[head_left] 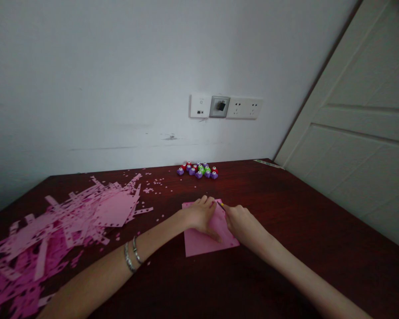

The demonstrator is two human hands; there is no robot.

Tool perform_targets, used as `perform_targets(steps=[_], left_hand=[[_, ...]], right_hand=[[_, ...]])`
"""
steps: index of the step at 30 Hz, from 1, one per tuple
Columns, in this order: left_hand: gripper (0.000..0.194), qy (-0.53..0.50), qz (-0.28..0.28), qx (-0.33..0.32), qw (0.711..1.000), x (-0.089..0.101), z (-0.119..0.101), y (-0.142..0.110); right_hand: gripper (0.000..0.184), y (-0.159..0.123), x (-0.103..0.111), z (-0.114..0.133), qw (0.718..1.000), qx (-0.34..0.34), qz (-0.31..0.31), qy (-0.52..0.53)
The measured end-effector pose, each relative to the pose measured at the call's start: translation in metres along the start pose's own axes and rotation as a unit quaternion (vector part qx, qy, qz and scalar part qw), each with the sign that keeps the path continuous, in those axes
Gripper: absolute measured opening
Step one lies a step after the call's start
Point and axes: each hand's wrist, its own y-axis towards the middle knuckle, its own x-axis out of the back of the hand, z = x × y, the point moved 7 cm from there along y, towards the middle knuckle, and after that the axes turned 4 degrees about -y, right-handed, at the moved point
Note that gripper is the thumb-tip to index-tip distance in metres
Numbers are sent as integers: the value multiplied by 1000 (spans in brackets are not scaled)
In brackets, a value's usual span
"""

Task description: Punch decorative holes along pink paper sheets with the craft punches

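Observation:
A pink sheet of paper point(199, 243) lies on the dark red table point(286, 230) in front of me. My left hand point(201, 215) rests flat on the sheet with fingers stretched out, pressing it down. My right hand point(241, 223) sits at the sheet's right edge, its fingers pinched round a small yellow-tipped thing point(221, 204) that I cannot make out. Two bracelets point(133, 256) circle my left wrist.
A heap of punched pink paper strips and scraps point(63, 221) covers the table's left side. A cluster of small purple, red and green craft punches point(198, 169) sits by the wall. Wall sockets point(226, 106) are above; a white door point(359, 133) stands at right.

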Motion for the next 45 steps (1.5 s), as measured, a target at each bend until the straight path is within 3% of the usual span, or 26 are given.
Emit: perform_targets(steps=[30, 45], left_hand=[[89, 33, 23, 1, 999, 5, -6, 0], [98, 22, 37, 31, 999, 3, -4, 1]], right_hand=[[34, -21, 3, 4, 1000, -16, 2, 26], [38, -41, 2, 9, 999, -26, 22, 26]])
